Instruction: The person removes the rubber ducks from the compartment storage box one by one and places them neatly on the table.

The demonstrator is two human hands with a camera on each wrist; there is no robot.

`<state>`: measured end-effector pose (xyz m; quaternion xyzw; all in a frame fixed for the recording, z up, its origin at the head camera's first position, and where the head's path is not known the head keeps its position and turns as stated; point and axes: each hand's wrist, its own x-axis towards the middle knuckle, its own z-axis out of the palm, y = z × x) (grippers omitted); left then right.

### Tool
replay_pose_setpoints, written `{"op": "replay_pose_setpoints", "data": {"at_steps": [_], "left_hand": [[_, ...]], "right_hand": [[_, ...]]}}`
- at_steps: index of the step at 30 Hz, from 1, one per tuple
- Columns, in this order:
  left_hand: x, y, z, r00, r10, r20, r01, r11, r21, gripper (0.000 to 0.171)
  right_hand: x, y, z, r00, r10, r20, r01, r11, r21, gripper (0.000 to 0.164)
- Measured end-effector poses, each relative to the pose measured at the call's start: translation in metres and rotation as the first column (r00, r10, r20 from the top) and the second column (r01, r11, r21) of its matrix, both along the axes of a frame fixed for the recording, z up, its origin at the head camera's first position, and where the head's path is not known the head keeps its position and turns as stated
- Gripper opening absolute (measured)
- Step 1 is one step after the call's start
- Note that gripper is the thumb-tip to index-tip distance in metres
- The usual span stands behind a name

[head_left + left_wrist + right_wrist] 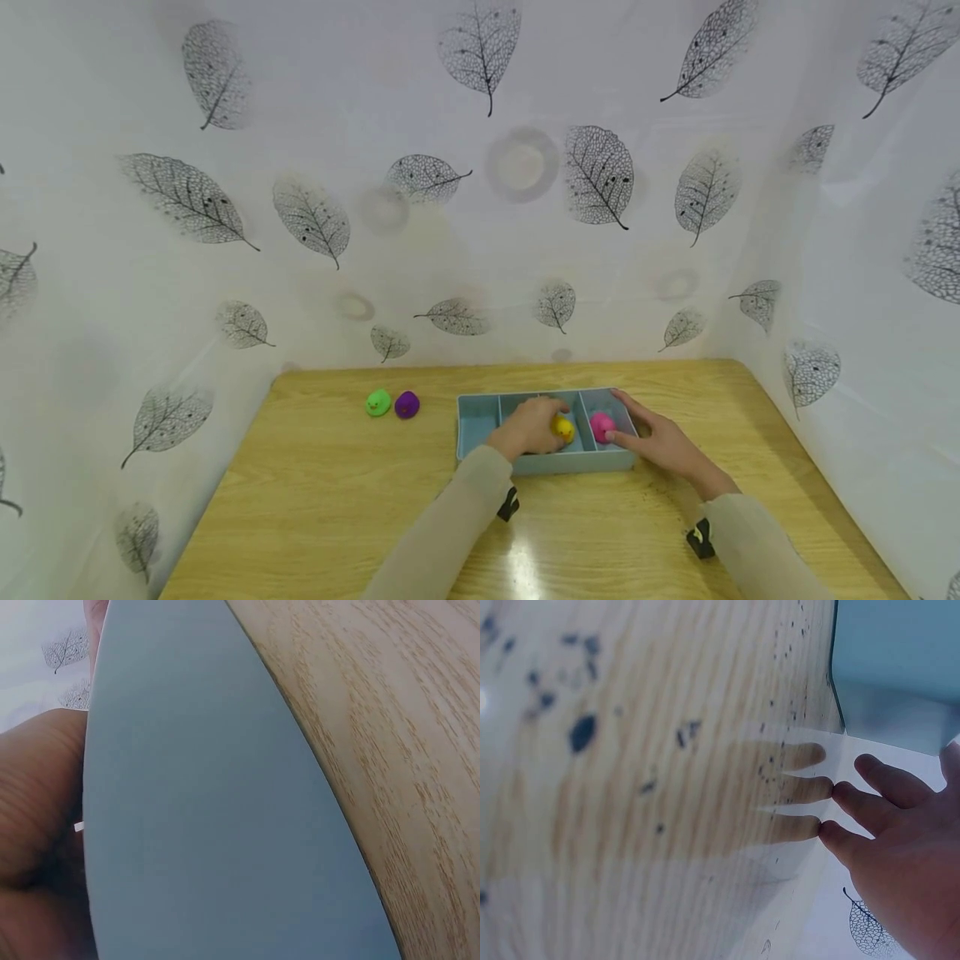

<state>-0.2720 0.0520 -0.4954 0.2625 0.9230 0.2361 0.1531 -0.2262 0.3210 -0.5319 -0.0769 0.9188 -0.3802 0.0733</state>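
Observation:
A blue-grey tray [573,463] with three compartments stands near the back of the table. My left hand [528,427] reaches into its middle compartment and pinches a small yellow toy duck [563,430] between thumb and fingers. In the right compartment sits a pink toy duck [601,427]. My right hand [667,446] is spread over the tray's right end, the thumb beside the pink duck and a finger at the far corner. Whether the thumb touches the duck is hard to tell. In the right wrist view, other fingers [881,810] stretch straight outside the tray.
A green toy duck [378,402] and a purple toy duck [407,405] stand side by side on the table [322,500], left of the tray. A white sheet with a leaf print [480,250] hangs around the table's back and sides.

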Motion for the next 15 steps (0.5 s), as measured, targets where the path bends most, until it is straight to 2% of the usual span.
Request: {"op": "replay_pose_setpoints", "data": {"at_steps": [5,15], "left_hand": [[-0.0004,0.0015,-0.001,1.0,-0.003,-0.011,0.003,1.0,-0.018,0.05],[0.0029,0.0049,-0.0058,0.999,0.01,-0.047,-0.009,1.0,0.007,0.038]], "right_hand": [[-0.0011,0.0008,-0.0003,1.0,-0.004,0.0,0.004,1.0,0.006,0.089],[-0.0004,0.0002,-0.0015,1.0,-0.005,-0.001,0.005,1.0,0.013,0.088]]}}
